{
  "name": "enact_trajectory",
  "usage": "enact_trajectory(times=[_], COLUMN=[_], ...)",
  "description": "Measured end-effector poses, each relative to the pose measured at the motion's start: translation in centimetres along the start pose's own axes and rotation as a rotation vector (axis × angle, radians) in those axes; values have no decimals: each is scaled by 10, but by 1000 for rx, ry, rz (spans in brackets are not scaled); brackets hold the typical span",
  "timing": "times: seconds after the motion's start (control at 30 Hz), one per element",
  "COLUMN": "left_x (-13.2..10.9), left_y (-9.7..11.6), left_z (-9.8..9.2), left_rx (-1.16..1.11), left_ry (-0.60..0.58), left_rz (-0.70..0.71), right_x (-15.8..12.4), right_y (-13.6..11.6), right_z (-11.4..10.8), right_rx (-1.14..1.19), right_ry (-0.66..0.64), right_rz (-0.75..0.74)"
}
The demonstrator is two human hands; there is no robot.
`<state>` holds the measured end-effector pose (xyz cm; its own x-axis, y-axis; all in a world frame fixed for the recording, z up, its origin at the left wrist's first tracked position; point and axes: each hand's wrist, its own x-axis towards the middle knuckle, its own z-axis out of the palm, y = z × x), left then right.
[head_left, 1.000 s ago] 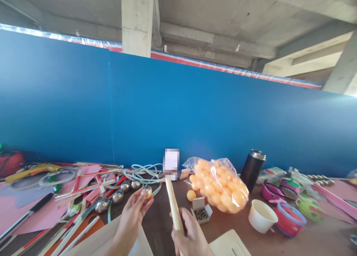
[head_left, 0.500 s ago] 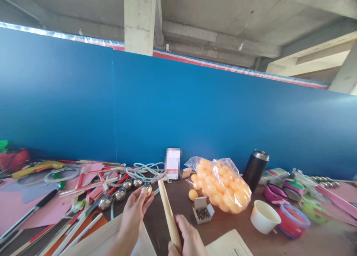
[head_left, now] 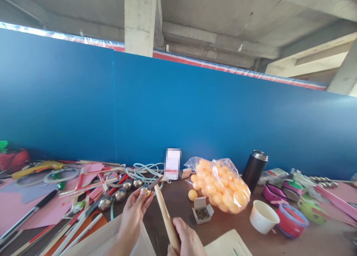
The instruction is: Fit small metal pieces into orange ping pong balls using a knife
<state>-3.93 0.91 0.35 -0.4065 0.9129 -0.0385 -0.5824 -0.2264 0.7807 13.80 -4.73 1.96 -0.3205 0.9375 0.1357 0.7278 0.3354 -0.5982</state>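
Note:
My left hand pinches a shiny silver ball between thumb and fingers; a patch of orange shows on its side. My right hand is wrapped round the pale wooden handle of a hammer. Its dark, narrow head tilts over the silver ball, close to my left fingertips; whether they touch I cannot tell. Other silver balls lie in a row to the left of my left hand. Right of the handle stands an open small box of little metal pieces, with a loose orange ball behind it.
A clear bag of orange balls lies behind the box. Further right are a black flask, a white cup and a red tub. Sticks, pink paper and pale tubing crowd the left. A blue partition stands behind.
The hammer has shifted slightly left and down, its dark head now showing more clearly over the silver ball. My left hand has stayed almost in place, holding the ball.

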Motion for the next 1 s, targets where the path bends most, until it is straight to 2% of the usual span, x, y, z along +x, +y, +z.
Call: enact_trajectory(times=[0.27,0.47,0.6,0.73,1.0], left_x=[-2,-2,2,3,2], left_y=[2,0,-4,-5,-4], left_z=[0,-1,-1,-1,2], left_rx=[-41,-56,-50,-51,-48], left_ry=[-58,-72,-44,-71,-34], left_rz=[-15,-33,-28,-35,-23], right_x=[0,0,-1,-2,-1], right_y=[6,2,-2,-4,1], right_z=[8,5,0,-3,0], right_rx=[82,38,55,39,107], right_ry=[137,51,69,43,50], right_rz=[-6,17,6,4,30])
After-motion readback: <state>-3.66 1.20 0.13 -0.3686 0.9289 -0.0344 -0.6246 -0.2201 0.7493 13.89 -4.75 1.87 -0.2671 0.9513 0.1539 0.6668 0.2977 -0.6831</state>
